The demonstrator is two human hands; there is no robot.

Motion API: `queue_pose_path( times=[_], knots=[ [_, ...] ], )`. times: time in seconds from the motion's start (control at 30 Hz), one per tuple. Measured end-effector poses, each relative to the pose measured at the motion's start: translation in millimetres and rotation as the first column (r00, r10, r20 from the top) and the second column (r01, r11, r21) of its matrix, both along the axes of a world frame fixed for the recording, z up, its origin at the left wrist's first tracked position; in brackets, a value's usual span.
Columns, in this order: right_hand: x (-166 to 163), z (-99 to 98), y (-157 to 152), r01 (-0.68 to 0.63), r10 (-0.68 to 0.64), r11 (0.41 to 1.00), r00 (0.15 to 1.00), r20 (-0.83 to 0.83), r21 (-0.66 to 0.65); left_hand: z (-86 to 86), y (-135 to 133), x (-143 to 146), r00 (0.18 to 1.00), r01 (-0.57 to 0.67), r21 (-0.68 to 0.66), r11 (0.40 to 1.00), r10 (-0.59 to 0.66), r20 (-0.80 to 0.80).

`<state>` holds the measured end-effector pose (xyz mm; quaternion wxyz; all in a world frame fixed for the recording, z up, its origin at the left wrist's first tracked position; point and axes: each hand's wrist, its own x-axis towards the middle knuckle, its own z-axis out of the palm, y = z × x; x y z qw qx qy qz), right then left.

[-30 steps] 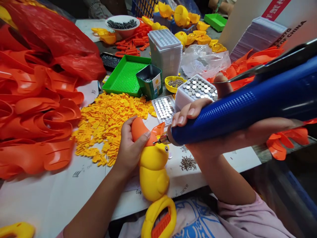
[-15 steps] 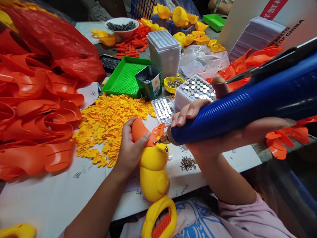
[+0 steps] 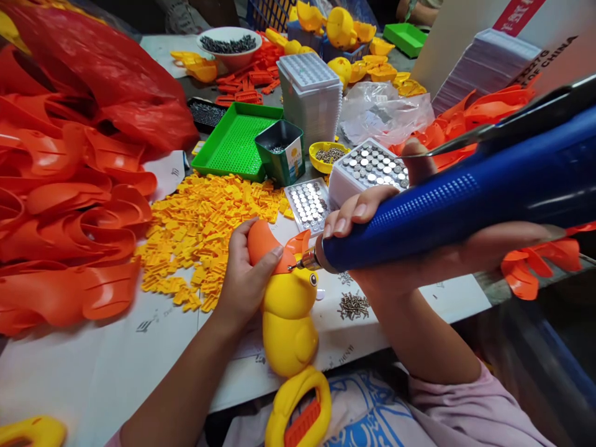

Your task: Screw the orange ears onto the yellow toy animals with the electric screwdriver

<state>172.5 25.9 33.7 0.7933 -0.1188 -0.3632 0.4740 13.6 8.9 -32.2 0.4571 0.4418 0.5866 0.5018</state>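
A yellow toy duck with an orange piece on its head and a looped handle at its base lies over the table edge toward my lap. My left hand is closed around the orange head piece, thumb pressed on its side. In my right hand is a blue electric screwdriver, fingers wrapped round its body. Its metal tip touches the orange piece just above the duck's eye; whether a screw sits there is too small to tell.
Orange plastic parts are heaped on the left, beside a pile of small yellow pieces. A green tray, a dark tin and trays of silver discs stand behind. Loose screws lie right of the duck.
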Motion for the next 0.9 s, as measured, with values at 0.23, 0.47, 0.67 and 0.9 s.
queue_pose_path(
  times=[0.23, 0.47, 0.67, 0.9],
  knots=[
    [0, -1.1, 0, -0.041, 0.041, 0.996, 0.999, 0.012, 0.079, 1.1, -2, 1, 1.000, -0.002, -0.009, 1.000, 0.002, -0.008],
    [5, 2.6, -1, -0.023, 0.025, 1.000, 0.989, 0.149, -0.015, 2.3, -3, 2, 0.998, -0.002, 0.022, 1.000, 0.003, -0.061],
    [5, 3.6, -4, -0.071, 0.069, 0.997, 0.972, 0.223, 0.001, 1.7, -4, 3, 0.996, -0.006, 0.028, 1.000, 0.008, -0.083],
    [4, 0.7, 6, -0.075, 0.108, 0.992, 0.918, 0.382, -0.102, 1.5, -6, 3, 0.996, -0.018, 0.030, 0.999, 0.021, -0.092]
  ],
)
